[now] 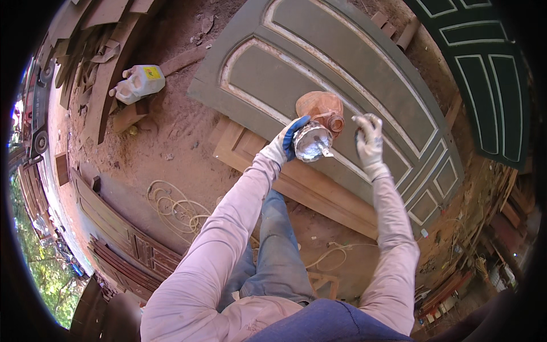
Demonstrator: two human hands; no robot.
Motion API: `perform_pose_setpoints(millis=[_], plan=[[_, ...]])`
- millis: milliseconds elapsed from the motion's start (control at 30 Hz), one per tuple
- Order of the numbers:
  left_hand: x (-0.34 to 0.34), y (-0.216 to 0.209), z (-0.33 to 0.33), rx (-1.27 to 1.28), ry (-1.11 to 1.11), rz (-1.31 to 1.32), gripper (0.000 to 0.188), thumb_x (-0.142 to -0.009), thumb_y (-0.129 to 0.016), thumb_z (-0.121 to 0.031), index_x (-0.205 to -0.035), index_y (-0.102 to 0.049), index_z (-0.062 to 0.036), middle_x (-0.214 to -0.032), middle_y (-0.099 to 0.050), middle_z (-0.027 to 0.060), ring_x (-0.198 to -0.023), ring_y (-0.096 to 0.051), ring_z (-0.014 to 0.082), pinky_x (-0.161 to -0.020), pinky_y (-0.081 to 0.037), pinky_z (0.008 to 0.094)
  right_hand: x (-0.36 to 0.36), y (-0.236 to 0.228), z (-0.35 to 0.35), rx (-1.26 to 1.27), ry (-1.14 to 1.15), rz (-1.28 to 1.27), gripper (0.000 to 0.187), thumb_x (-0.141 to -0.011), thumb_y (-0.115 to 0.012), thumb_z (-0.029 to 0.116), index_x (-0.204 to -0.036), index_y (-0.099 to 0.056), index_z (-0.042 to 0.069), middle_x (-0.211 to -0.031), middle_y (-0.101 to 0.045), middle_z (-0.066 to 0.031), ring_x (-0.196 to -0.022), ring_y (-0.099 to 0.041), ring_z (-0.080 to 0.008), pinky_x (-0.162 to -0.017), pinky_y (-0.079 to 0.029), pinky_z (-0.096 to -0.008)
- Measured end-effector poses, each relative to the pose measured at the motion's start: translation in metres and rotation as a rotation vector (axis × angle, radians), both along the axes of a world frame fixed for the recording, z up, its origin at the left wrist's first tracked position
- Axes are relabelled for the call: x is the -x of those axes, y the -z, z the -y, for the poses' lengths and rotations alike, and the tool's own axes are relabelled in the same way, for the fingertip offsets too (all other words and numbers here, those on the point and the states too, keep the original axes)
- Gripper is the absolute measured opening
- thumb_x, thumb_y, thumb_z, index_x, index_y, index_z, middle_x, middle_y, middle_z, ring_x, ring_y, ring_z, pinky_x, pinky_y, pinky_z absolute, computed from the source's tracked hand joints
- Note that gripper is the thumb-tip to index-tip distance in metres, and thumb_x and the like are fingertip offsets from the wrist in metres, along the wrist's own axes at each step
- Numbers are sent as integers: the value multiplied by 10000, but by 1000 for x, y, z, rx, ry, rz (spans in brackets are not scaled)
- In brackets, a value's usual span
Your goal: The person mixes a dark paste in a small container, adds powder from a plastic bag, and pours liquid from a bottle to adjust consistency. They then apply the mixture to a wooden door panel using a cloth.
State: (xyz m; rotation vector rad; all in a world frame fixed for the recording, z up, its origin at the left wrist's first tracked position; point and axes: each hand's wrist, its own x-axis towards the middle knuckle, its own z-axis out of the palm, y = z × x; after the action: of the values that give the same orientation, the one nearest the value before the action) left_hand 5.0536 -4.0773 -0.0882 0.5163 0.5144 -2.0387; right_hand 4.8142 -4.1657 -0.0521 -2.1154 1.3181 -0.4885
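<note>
My left hand (290,139), in a white glove with a blue palm, grips a small paint-crusted cup (313,141). Its inside is smeared silvery white, and a short pale piece juts over its lip; I cannot make out what that is. Just beyond it, an orange-brown plastic container (319,105) with a round neck rests on a grey-green panelled door (265,80). Over the same door hovers my right hand (370,145), in a pale glove, fingers bent and apart, with nothing visible in them. Whitish and reddish-brown bands line the door's mouldings.
Under the door lies a bare wooden panel (307,188). A dark green door (484,74) stands at the far right. On the left are a white jug (140,83), stacked boards (102,74) and a coiled pale hose (176,208) on the reddish dirt floor.
</note>
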Motion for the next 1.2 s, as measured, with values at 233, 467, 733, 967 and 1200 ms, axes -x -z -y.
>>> perform_pose_setpoints(millis=[233, 467, 733, 967, 1200], plan=[[-32, -6, -99, -51, -210, 91, 453, -958, -515, -384, -1224, -593, -26, -1165, -657, 131, -1050, -638, 289, -943, -520, 468, -56, 67, -63, 123, 367, -129, 880, -636, -853, 385, -1360, -444, 97, -1422, -295, -190, -1307, -351, -353, -1042, -401, -456], [-69, -38, -225, -189, -362, 218, 486, -946, -522, -397, -1207, -600, 6, -1160, -657, 162, -1026, -649, 314, -912, -532, 480, -117, 91, -27, 243, 770, -153, 840, -615, -817, 583, -1217, -508, 86, -1314, -464, -155, -1212, -432, -393, -1009, -390, -535], [-86, -82, -326, -281, -638, 204, 576, -915, -517, -512, -1237, -581, -39, -1139, -657, 159, -1026, -646, 343, -862, -514, 611, -127, 23, -35, 218, 74, -259, 658, -662, -789, 483, -1114, -515, 91, -1122, -545, -127, -1018, -541, -348, -898, -431, -463], [-102, -160, -350, -74, -783, 237, 546, -915, -520, -529, -1237, -582, -93, -1162, -656, 123, -1041, -644, 313, -830, -541, 578, -192, -181, -113, 103, -581, -569, 599, -706, -743, 485, -1094, -531, 80, -1081, -563, -120, -982, -567, -342, -868, -440, -454], [-95, -228, -400, 93, -1022, 221, 583, -932, -505, -511, -1244, -583, -25, -1200, -638, 151, -1086, -624, 313, -931, -511, 514, -250, -351, -245, 273, -1058, -757, 599, -777, -648, 494, -1127, -550, 18, -1109, -565, -166, -1012, -590, -365, -889, -450, -450]])
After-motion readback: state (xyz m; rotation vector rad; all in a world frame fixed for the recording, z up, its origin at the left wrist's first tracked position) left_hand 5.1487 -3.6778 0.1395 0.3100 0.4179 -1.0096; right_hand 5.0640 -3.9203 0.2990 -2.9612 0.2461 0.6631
